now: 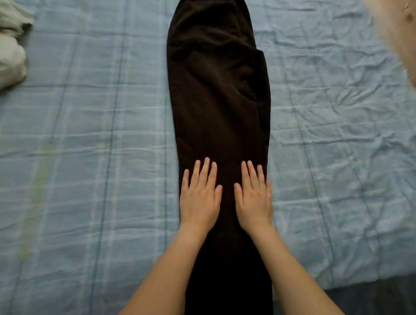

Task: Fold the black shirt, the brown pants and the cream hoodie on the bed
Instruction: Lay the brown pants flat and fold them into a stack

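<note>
The brown pants [216, 98] lie lengthwise down the middle of the bed, one leg folded over the other, waistband at the far end. My left hand [199, 197] lies flat on the leg part, fingers straight and spread. Beside it, my right hand [254, 197] presses flat on the same cloth, near the pants' right edge. A bunched cream garment [7, 46], likely the hoodie, sits at the far left edge of the view. The black shirt is not in view.
The bed wears a wrinkled light-blue checked sheet [84, 153]. A pale furry thing [409, 34], blurred, fills the top right corner. The bed's edge and dark floor [374, 304] show at the bottom right.
</note>
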`<state>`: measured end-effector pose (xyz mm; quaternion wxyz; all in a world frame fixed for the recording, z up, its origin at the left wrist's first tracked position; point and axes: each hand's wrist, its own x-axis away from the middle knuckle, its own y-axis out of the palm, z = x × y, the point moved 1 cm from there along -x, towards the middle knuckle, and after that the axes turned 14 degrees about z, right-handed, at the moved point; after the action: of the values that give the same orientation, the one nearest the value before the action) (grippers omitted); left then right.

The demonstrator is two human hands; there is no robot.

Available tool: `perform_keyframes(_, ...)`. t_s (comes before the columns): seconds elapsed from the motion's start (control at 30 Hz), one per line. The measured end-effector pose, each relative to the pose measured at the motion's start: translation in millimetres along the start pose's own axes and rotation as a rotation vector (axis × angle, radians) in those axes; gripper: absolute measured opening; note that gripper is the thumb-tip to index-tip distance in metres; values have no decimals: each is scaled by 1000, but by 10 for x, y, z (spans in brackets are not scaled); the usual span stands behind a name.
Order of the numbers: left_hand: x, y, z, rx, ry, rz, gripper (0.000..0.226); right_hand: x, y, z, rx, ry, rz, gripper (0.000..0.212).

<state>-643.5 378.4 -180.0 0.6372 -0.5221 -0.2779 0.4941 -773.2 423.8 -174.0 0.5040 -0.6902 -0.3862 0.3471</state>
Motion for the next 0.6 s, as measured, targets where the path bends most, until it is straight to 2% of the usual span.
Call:
perform_keyframes(0.13, 40, 80, -114, 12, 55, -3, 60, 86, -21, 154, -95, -57, -5, 57)
perform_keyframes(0.27, 474, -143, -255, 131, 41, -49, 59, 776, -352, 320, -219, 34, -41, 58)
perform_keyframes(0.33, 757, -230, -278, 247, -42, -107, 60, 1162, -468, 353, -245, 95, -75, 60)
perform_keyframes(0.47, 1118, -460, -145, 502, -239, -120, 61, 1632, -621, 411, -424, 285, -278, 73)
perform_keyframes(0.6, 1278, -672, -132, 697, -513, -85, 73, 1819, -733, 429, -544, 292, -394, 88)
